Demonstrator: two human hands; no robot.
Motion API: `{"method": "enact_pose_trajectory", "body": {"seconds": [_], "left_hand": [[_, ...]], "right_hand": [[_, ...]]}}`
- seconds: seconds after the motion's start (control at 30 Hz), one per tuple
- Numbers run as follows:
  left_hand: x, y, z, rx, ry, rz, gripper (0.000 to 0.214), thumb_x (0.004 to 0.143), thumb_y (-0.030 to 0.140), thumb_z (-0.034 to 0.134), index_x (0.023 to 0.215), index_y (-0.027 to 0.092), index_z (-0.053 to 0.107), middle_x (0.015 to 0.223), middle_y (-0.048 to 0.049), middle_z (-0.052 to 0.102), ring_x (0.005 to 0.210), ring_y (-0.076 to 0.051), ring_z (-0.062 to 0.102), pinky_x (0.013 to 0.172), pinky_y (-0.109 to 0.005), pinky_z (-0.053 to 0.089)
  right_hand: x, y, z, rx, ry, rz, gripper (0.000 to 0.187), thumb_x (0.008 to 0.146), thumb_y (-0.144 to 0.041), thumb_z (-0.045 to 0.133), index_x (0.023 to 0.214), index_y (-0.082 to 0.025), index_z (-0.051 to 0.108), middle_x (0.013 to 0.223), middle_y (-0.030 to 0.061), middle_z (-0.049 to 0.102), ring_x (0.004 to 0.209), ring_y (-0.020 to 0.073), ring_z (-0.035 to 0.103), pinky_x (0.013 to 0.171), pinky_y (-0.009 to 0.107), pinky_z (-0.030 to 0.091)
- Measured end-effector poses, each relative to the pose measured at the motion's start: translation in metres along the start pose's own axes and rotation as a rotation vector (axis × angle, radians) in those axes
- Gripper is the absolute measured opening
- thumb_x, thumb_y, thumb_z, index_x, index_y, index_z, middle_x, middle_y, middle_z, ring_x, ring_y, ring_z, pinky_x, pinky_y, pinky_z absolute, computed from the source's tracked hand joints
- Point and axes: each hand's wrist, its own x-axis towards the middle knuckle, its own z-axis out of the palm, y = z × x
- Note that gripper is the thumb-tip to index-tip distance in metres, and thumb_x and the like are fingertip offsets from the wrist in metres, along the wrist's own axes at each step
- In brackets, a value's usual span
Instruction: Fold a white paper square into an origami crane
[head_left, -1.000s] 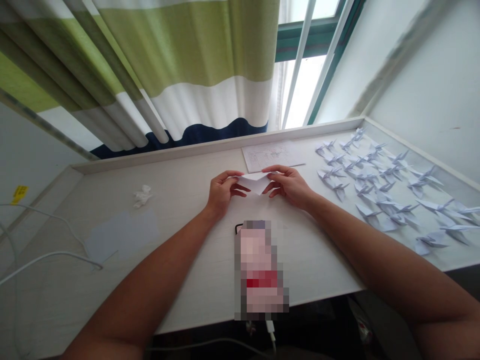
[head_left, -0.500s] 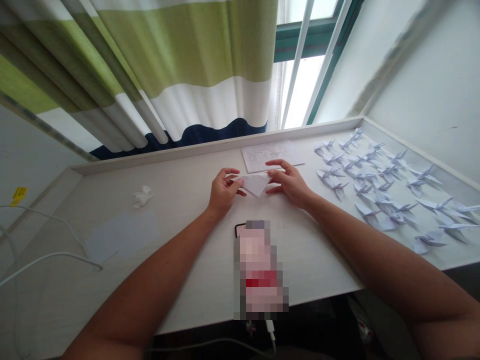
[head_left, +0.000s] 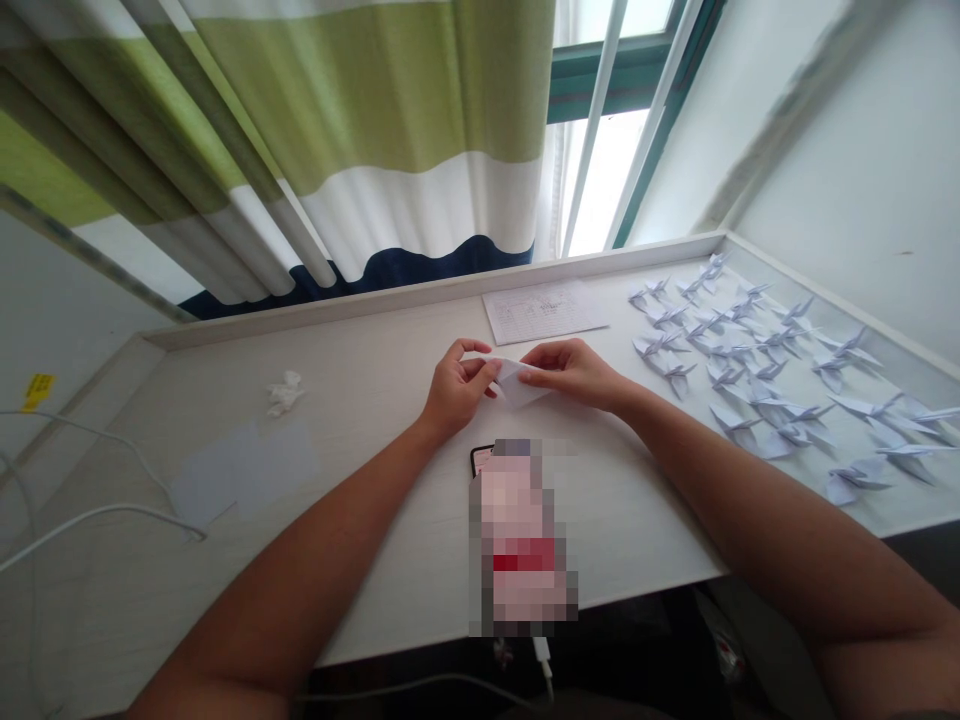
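Observation:
A small piece of folded white paper (head_left: 519, 388) is held above the middle of the desk between my two hands. My left hand (head_left: 459, 384) pinches its left side with thumb and fingers. On the other side, my right hand (head_left: 574, 374) is closed on the paper, thumb laid across its upper edge. The lower point of the paper hangs free below the fingers. Part of its upper side is hidden by my fingertips.
Several folded paper cranes (head_left: 757, 350) crowd the right of the desk (head_left: 390, 560). A printed sheet (head_left: 547, 310) lies behind my hands. A phone (head_left: 521, 530), blurred out, is in front, plugged into a cable. Crumpled tissue (head_left: 285, 394) and white paper sheets (head_left: 225, 470) lie left.
My right hand has moved left and its spread fingers have closed on the paper. The left hand has shifted slightly right. The paper is turned and sits a little lower.

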Motion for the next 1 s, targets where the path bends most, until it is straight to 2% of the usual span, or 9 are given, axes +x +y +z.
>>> {"method": "enact_pose_trajectory", "body": {"seconds": [0.1,0.27,0.4,0.57,0.73,1.0], "left_hand": [[0.002,-0.001,0.000,-0.011,0.012,-0.032,0.051,0.078,0.056,0.086,0.099,0.019,0.059,0.072,-0.0011,0.075,0.063,-0.014,0.067,0.058,-0.025,0.056],[0.001,-0.001,-0.001,0.034,-0.060,-0.064,0.050,0.069,0.057,0.092,0.086,0.015,0.072,0.076,-0.0034,0.075,0.064,-0.012,0.064,0.058,-0.023,0.050],[-0.001,0.001,-0.001,0.067,-0.085,-0.060,0.045,0.074,0.057,0.088,0.083,0.015,0.075,0.070,-0.0018,0.071,0.060,-0.011,0.058,0.057,-0.024,0.047],[-0.004,0.004,-0.001,0.142,-0.221,-0.042,0.039,0.082,0.052,0.082,0.079,0.015,0.072,0.067,-0.0005,0.066,0.060,-0.011,0.054,0.057,-0.025,0.041],[-0.007,0.003,-0.001,0.188,-0.316,-0.034,0.034,0.086,0.048,0.077,0.086,0.014,0.075,0.078,-0.0044,0.072,0.065,-0.013,0.059,0.059,-0.025,0.043],[-0.007,0.004,0.000,0.175,-0.299,-0.044,0.034,0.085,0.046,0.078,0.097,0.014,0.078,0.086,-0.0065,0.077,0.066,-0.013,0.063,0.060,-0.025,0.046]], "right_hand": [[0.000,0.001,0.003,0.150,0.031,0.032,0.036,0.073,-0.048,0.093,0.086,-0.018,0.078,0.086,0.0060,0.079,0.075,0.0167,0.070,0.066,0.029,0.053],[0.000,0.003,0.009,0.280,0.057,0.047,0.036,0.072,-0.044,0.095,0.085,-0.018,0.074,0.085,0.0045,0.079,0.076,0.0156,0.070,0.067,0.028,0.054],[0.000,0.002,0.012,0.283,0.046,0.062,0.034,0.073,-0.045,0.094,0.083,-0.018,0.074,0.082,0.0036,0.077,0.072,0.0146,0.067,0.065,0.028,0.051],[0.000,-0.001,0.011,0.219,0.117,0.016,0.036,0.077,-0.051,0.089,0.092,-0.019,0.081,0.085,0.0040,0.076,0.076,0.0159,0.065,0.071,0.031,0.051],[0.001,0.000,0.014,0.169,0.118,-0.031,0.037,0.079,-0.056,0.086,0.086,-0.020,0.081,0.083,0.0034,0.075,0.076,0.0161,0.062,0.073,0.033,0.050],[0.001,-0.001,0.021,0.230,0.211,-0.064,0.034,0.072,-0.052,0.093,0.080,-0.021,0.080,0.086,0.0037,0.076,0.079,0.0161,0.064,0.075,0.033,0.052]]}}
